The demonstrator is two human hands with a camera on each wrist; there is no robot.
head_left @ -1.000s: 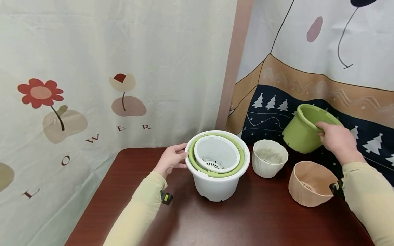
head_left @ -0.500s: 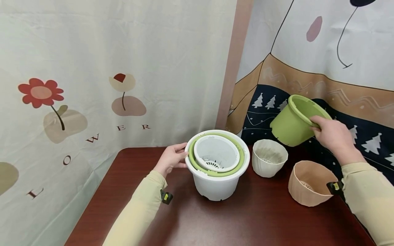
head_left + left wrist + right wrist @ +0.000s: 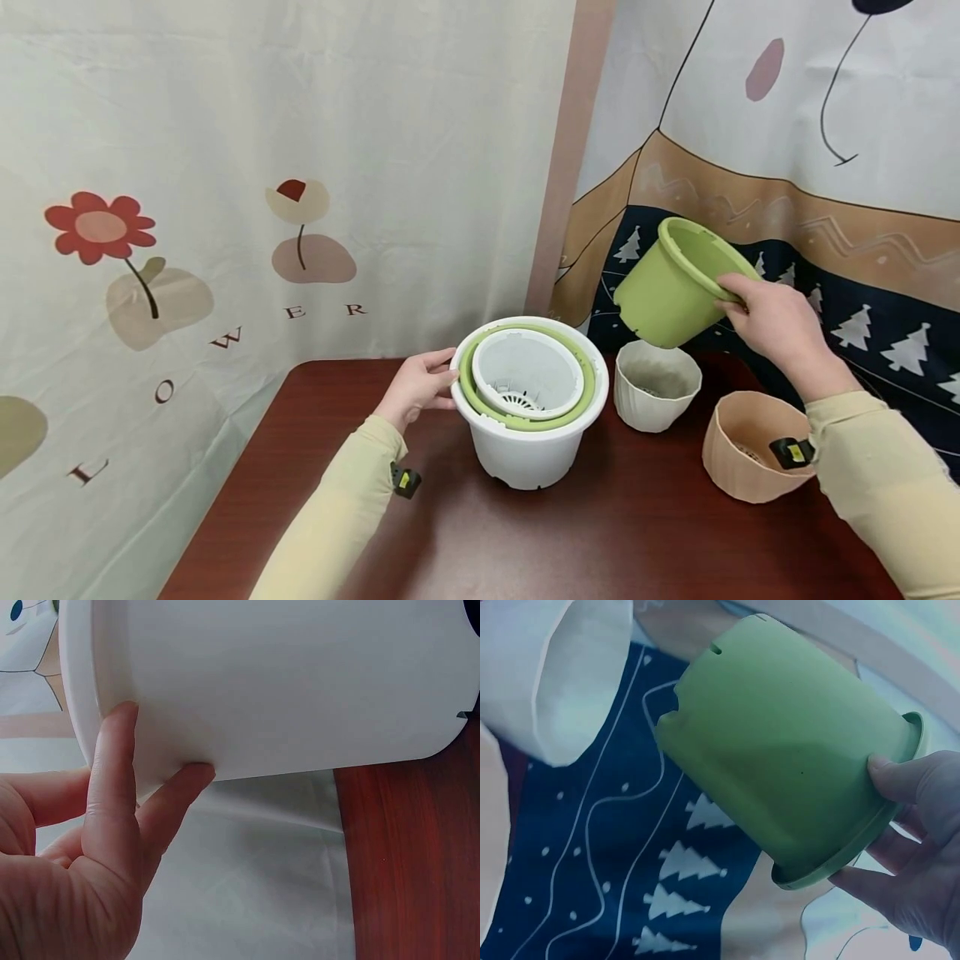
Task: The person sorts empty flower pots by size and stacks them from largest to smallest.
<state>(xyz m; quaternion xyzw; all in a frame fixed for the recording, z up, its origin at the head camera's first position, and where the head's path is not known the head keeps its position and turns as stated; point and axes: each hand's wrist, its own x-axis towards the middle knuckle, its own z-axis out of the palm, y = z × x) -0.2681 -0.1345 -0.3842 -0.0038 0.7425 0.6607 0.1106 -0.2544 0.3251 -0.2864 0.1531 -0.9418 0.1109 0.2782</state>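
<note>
While my right hand (image 3: 780,333) grips the green pot (image 3: 667,287) by its rim, tilted in the air near the cream pot (image 3: 648,404), my left hand (image 3: 416,390) rests extended fingers against the large white pot (image 3: 525,458). Nested inside it: a green-rimmed pot (image 3: 536,425) and a smaller white pot (image 3: 532,367). Peach pot (image 3: 738,471) stands on the table (image 3: 600,542).

The left wrist view's top edge crops the outer white pot (image 3: 292,682).

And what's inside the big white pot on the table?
Inside the big white pot is a green-rimmed pot, and inside that a smaller white pot with slots in its bottom. The green-rimmed pot's lower part and the big white pot's floor are covered.
</note>
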